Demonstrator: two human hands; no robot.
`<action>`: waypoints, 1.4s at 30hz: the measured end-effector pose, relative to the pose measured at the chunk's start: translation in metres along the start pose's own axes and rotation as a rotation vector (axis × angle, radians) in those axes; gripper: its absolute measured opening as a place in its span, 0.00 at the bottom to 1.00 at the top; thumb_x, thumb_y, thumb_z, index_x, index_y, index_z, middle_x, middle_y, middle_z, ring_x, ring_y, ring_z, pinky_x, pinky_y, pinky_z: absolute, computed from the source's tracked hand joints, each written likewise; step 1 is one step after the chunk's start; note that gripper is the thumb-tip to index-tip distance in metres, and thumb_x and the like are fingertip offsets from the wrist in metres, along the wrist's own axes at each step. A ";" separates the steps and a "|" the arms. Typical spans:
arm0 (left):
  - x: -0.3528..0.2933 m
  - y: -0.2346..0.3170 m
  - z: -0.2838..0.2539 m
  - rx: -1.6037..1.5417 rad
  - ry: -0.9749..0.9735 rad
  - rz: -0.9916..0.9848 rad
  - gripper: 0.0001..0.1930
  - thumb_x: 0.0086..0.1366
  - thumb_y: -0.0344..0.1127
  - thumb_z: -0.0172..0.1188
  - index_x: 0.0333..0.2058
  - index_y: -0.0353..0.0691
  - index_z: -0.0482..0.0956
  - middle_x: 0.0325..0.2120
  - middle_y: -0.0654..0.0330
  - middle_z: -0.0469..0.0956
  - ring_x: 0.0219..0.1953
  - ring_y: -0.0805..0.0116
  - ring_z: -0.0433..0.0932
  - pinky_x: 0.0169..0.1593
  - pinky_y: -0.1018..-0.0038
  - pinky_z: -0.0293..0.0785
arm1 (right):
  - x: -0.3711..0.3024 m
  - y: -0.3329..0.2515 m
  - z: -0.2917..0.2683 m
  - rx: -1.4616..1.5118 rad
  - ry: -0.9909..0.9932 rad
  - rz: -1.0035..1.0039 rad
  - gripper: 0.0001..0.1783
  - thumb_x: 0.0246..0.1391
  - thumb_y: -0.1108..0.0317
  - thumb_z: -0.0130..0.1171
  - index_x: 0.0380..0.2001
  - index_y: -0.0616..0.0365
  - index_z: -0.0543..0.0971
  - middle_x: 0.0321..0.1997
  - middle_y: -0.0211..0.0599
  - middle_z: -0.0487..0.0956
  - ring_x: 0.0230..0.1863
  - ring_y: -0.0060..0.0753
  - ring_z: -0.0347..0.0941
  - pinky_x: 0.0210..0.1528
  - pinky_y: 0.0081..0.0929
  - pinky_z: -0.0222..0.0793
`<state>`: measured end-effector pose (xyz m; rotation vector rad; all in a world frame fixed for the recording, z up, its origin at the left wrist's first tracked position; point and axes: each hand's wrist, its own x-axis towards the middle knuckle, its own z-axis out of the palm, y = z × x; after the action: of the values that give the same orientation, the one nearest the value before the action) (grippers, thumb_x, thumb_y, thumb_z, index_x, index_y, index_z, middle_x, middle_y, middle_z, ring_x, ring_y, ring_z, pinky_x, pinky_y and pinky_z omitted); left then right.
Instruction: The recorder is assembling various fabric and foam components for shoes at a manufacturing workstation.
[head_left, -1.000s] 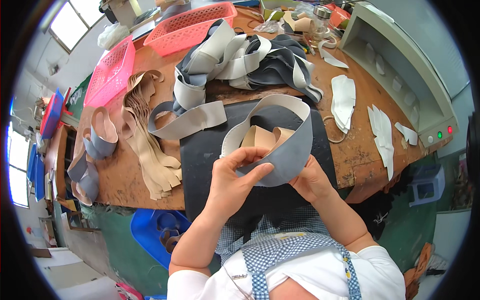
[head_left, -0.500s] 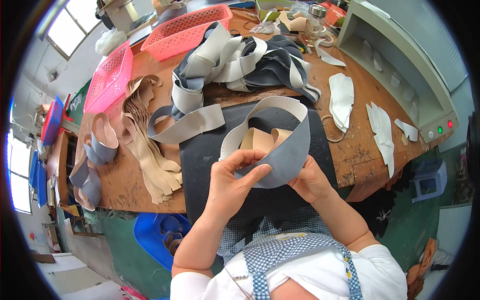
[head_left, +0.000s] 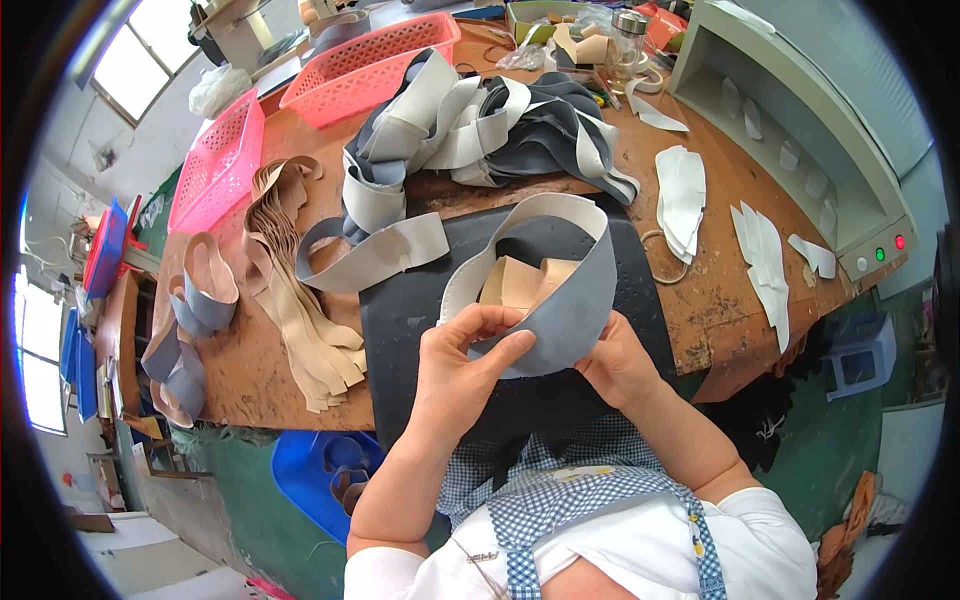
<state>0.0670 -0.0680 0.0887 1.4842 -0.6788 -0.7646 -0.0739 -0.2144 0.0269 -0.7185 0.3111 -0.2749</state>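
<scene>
A wide blue-grey leather-like band (head_left: 575, 300), pale on one face and curved into a loop, is held up over a black mat (head_left: 410, 350). My left hand (head_left: 462, 350) pinches its near left part between thumb and fingers, where a beige strip (head_left: 520, 283) shows inside the loop. My right hand (head_left: 618, 362) grips the lower right edge of the band, its fingertips partly hidden behind the material. Just left of the loop, a separate pale grey band (head_left: 385, 258) lies curled across the mat's edge.
Behind the mat sits a heap of grey and white bands (head_left: 470, 125). Beige strips (head_left: 300, 320) and looped blue-grey bands (head_left: 205, 290) lie to the left, near pink baskets (head_left: 215, 165). White cut pieces (head_left: 680, 200) and a grey lit cabinet (head_left: 870, 205) stand right. A glass jar (head_left: 627, 45) is at the back.
Both hands keep their hold on the band, which has shifted only very slightly. The whole view has moved a little.
</scene>
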 end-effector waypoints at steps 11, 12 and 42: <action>-0.007 -0.001 -0.007 0.226 0.009 0.125 0.06 0.60 0.26 0.65 0.35 0.33 0.77 0.34 0.62 0.79 0.40 0.73 0.72 0.51 0.74 0.67 | -0.006 -0.029 0.026 -0.145 -0.106 -0.262 0.23 0.54 0.78 0.60 0.53 0.60 0.69 0.56 0.38 0.74 0.56 0.31 0.73 0.57 0.28 0.71; -0.008 0.001 -0.007 0.226 0.009 0.122 0.06 0.60 0.26 0.65 0.35 0.33 0.77 0.34 0.62 0.79 0.40 0.73 0.72 0.51 0.74 0.67 | -0.006 -0.036 0.025 -0.004 -0.210 -0.159 0.21 0.54 0.76 0.60 0.51 0.60 0.69 0.54 0.40 0.75 0.54 0.32 0.74 0.54 0.29 0.73; -0.018 0.010 0.007 0.348 0.050 -0.047 0.09 0.61 0.31 0.66 0.37 0.31 0.81 0.31 0.58 0.83 0.35 0.75 0.79 0.40 0.75 0.74 | 0.003 -0.011 0.050 -0.527 0.209 -0.187 0.13 0.48 0.76 0.69 0.39 0.62 0.80 0.36 0.33 0.83 0.35 0.23 0.79 0.41 0.22 0.76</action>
<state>0.0510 -0.0581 0.0998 1.8344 -0.7693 -0.6644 -0.0540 -0.1936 0.0690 -1.2458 0.5260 -0.4554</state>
